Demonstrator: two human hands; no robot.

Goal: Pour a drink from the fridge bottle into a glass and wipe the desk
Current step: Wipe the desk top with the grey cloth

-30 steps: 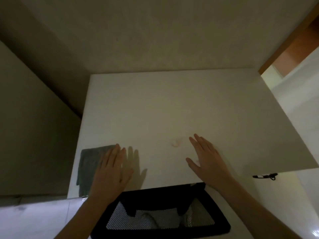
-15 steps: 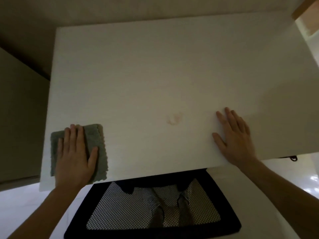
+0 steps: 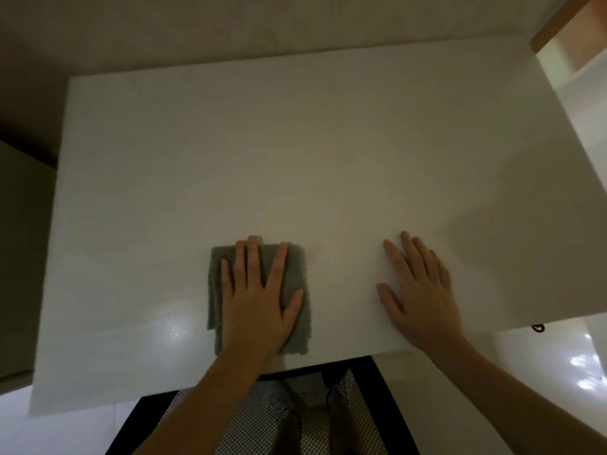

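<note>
A white desk (image 3: 295,142) fills the head view. My left hand (image 3: 258,298) lies flat, fingers spread, pressing on a folded grey-green cloth (image 3: 297,270) near the desk's front middle. A faint pinkish stain (image 3: 315,251) shows just right of the cloth's top corner. My right hand (image 3: 418,287) rests flat on the bare desk to the right, fingers apart, holding nothing. No bottle or glass is in view.
A black mesh chair (image 3: 377,405) sits under the desk's front edge. A wall runs behind the desk, with a dark cabinet side (image 3: 23,257) at left. A glossy pale floor (image 3: 558,362) and a small black cord (image 3: 538,328) show at right.
My left hand has slid the cloth from the desk's front left corner to the right, up beside the stain. My right hand stays flat on the desk.
</note>
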